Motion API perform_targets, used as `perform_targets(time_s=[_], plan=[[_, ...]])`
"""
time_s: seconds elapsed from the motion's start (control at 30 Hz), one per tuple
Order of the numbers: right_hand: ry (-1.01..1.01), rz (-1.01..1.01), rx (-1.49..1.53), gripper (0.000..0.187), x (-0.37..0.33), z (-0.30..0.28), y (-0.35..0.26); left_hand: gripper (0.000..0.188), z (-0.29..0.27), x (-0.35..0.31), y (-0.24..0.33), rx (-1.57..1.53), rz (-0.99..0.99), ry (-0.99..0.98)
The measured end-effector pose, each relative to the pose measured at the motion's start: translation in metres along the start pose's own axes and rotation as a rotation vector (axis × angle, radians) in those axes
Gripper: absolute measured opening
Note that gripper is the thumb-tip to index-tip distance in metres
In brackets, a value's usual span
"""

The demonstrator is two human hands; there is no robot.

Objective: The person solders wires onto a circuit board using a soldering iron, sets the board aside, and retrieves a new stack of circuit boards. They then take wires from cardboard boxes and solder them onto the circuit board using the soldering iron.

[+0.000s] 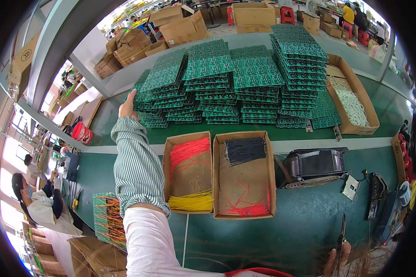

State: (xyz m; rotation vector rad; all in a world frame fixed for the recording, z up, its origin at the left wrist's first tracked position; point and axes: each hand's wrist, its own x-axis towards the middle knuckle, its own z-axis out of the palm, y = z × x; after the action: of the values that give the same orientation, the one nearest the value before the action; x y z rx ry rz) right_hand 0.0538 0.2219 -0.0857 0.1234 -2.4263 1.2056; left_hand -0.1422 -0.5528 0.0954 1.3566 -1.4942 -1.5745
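My left hand [127,106] reaches far forward in a striped sleeve to the left end of the stacked green circuit boards [164,69]. Its fingers close round the edge of a board there, partly hidden by it. Low at the right, my right hand [336,259] is closed on slim, dark, pointed tweezers [342,231], tip upward. Between the arms stand two open cardboard trays. The left tray [189,173] holds red wires [188,150] and yellow wires [191,201]; the right tray [242,177] holds black wires [246,151] and loose red wires [249,210].
A wired circuit board [107,217] lies left of my forearm. Right of the trays are a black casing [314,164] and a metal plate [351,187]. A carton of pale rings [349,101] stands behind. At the left, a person [44,203] works nearby.
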Motion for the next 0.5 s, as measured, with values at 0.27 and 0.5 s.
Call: perform_targets(time_s=[0.27, 0.5], plan=[[0.065, 0.08, 0.024, 0.032, 0.0, -0.015, -0.023, 0.073, -0.011, 0.007, -0.029, -0.145, 0.216, -0.314], [-0.094, -0.145, -0.037, 0.038, 0.017, -0.017, -0.03, 0.058, -0.019, -0.016, -0.03, -0.441, -0.014, -0.13]])
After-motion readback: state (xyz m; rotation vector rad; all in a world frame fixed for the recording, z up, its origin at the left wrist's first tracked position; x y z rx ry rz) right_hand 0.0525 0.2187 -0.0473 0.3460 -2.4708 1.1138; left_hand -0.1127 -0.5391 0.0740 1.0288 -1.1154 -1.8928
